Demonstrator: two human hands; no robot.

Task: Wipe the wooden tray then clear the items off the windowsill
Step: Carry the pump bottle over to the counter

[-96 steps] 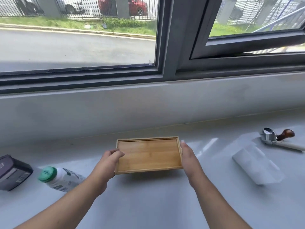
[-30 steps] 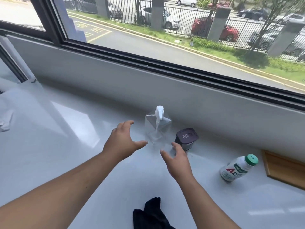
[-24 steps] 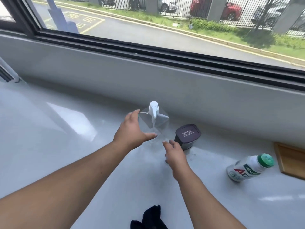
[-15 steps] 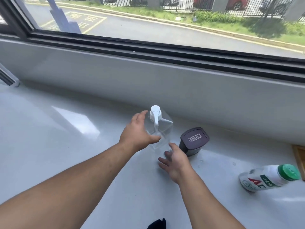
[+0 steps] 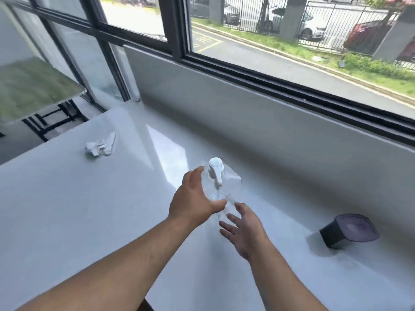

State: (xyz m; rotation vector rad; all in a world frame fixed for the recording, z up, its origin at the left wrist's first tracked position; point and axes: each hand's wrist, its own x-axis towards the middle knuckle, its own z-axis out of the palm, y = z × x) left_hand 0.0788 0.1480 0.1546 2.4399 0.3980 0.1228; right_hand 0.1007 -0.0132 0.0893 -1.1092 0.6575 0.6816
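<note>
My left hand (image 5: 195, 199) wraps the near left side of the clear pump bottle (image 5: 224, 189), thumb across its front and fingers curled round behind — the bottle is gripped. My right hand (image 5: 244, 230) sits just below and to the right of it, fingers spread wide and holding nothing; whether the fingertips touch the bottle's base I cannot tell through the clear plastic. The bottle stands upright on the white windowsill (image 5: 89, 209), well in from the front edge and a little way out from the grey wall under the window frame. To my left the sill runs broad and bare up to its far left edge, where it drops off toward a table and dark stool legs beyond. A crumpled white tissue (image 5: 100, 145) lies out there, well apart from my hands. To my right a dark lidded container (image 5: 349, 230) sits tilted, lid facing me, near but clear of my right wrist. The wooden tray is out of view.
</note>
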